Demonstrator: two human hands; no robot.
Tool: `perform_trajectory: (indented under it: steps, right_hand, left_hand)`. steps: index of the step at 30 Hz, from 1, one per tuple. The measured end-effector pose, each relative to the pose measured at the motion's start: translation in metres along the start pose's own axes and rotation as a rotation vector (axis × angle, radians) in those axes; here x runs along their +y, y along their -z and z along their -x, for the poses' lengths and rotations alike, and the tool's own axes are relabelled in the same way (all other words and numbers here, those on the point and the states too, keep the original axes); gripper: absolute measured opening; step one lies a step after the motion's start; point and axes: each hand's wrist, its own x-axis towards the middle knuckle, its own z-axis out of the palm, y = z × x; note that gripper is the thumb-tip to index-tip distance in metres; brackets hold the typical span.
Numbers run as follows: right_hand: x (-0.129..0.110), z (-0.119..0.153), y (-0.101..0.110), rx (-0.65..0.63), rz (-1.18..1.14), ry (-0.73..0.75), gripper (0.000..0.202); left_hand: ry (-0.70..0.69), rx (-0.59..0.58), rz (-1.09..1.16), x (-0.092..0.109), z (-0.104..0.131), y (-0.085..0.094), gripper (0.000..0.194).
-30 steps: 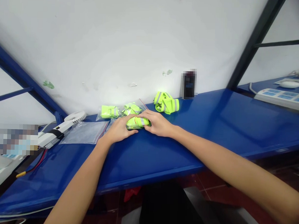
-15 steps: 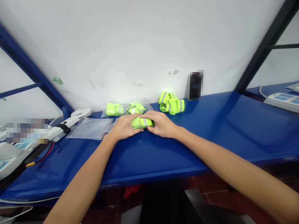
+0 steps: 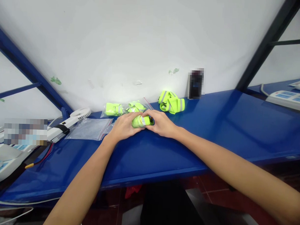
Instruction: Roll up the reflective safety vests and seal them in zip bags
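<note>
A rolled neon-yellow reflective strap [image 3: 146, 121] with a grey stripe is between my two hands. Clear plastic, seemingly a zip bag [image 3: 137, 122], covers its left part. My left hand [image 3: 126, 126] is closed around the bagged side, thumb below and fingers above. On the other side, my right hand [image 3: 161, 123] pinches the strap's right end, with a dark bit showing between the fingers. Behind them lie two yellow straps in clear bags, one bagged strap [image 3: 113, 109] at left and another bagged strap [image 3: 136, 107] partly hidden by my hands.
Loose reflective straps [image 3: 172, 103] lie by the wall, left of a black blurred-out object [image 3: 195, 84]. Flat clear zip bags [image 3: 87, 129] rest left of my hands, beside a white handheld fan [image 3: 79, 113]. White devices and cables crowd the far left of the blue table [image 3: 153, 158].
The strap has turned slightly between my hands, and the clear plastic appears to reach further right over it. My right fingers have shifted a little. The view has tilted slightly.
</note>
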Motion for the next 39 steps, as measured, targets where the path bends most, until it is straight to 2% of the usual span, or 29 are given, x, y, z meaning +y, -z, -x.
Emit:
perform_trajectory:
  steps: [5, 10, 12, 14, 17, 19, 23, 26, 30, 34, 39]
  right_hand:
    - [-0.001, 0.003, -0.003, -0.004, -0.026, 0.034, 0.031]
    - [-0.003, 0.001, -0.007, 0.017, -0.146, -0.031, 0.041]
    - [-0.004, -0.001, -0.007, 0.09, -0.252, -0.083, 0.04]
    - [-0.003, -0.003, -0.005, 0.222, -0.324, -0.146, 0.034]
    - [0.001, -0.006, 0.0, 0.338, -0.335, -0.24, 0.022]
    - [0.005, -0.007, 0.003, 0.295, -0.414, -0.319, 0.022]
    - [0.009, -0.008, 0.006, 0.008, -0.946, -0.524, 0.033]
    - [0.007, -0.008, 0.012, -0.14, -1.21, -0.571, 0.045]
    - [0.009, -0.006, 0.018, -0.223, -1.308, -0.636, 0.063]
    - [0.018, -0.003, 0.016, -0.381, -1.335, -0.691, 0.057]
    - [0.024, -0.001, 0.011, -0.346, -1.278, -0.704, 0.047]
  left_hand:
    - [0.001, -0.005, -0.054, 0.009, -0.002, -0.002, 0.052]
    - [0.01, -0.011, 0.021, 0.005, -0.002, -0.003, 0.049]
    - [0.02, -0.004, 0.062, 0.002, -0.002, -0.002, 0.046]
    - [0.029, -0.001, 0.087, -0.001, -0.001, -0.002, 0.044]
    - [0.009, 0.042, 0.117, -0.001, -0.001, -0.004, 0.045]
    - [-0.048, 0.114, 0.155, 0.001, -0.002, -0.004, 0.045]
    - [-0.151, 0.268, 0.235, 0.011, -0.005, -0.004, 0.044]
    - [-0.161, 0.332, 0.256, 0.015, -0.006, -0.004, 0.045]
    - [-0.189, 0.337, 0.28, 0.016, -0.006, -0.005, 0.045]
    - [-0.219, 0.274, 0.315, 0.021, -0.006, -0.004, 0.047]
    - [-0.167, 0.179, 0.338, 0.028, -0.006, -0.006, 0.034]
